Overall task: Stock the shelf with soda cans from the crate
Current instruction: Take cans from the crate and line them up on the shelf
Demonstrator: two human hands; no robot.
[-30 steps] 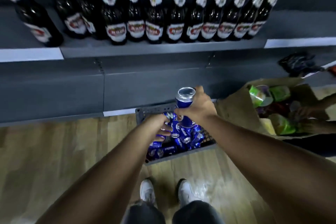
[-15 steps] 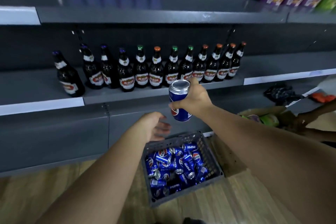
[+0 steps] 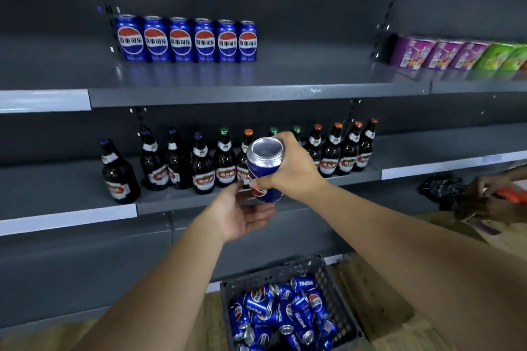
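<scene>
From the head camera, the right hand (image 3: pixel 293 171) grips a blue soda can (image 3: pixel 263 169) round its side, fingers curled behind it and the thumb across the front. The can tilts slightly, with its silver top towards the camera, in front of the middle shelf (image 3: pixel 57 185). The left hand (image 3: pixel 239 215) is open just below the can, palm up and fingers relaxed. Its thumb reaches up beside the can's lower left edge, but I cannot tell whether it touches.

Near, at the bottom, a dark plastic crate (image 3: pixel 340 303) sits on the wooden floor (image 3: pixel 199 333). It holds a loose heap of blue cans (image 3: pixel 273 310) lying on their sides.

On the upper shelf (image 3: pixel 271 77), a row of six blue cans (image 3: pixel 185 40) stands upright at the left, far back. To the right on that level are purple and green snack boxes (image 3: pixel 456 54). Behind the held can, a row of dark bottles (image 3: pixel 225 162) with coloured caps stands on the middle shelf.

At the far right, another person's hand (image 3: pixel 482 202) is beside a dark bag (image 3: pixel 439 186) and something orange (image 3: pixel 513 197).
</scene>
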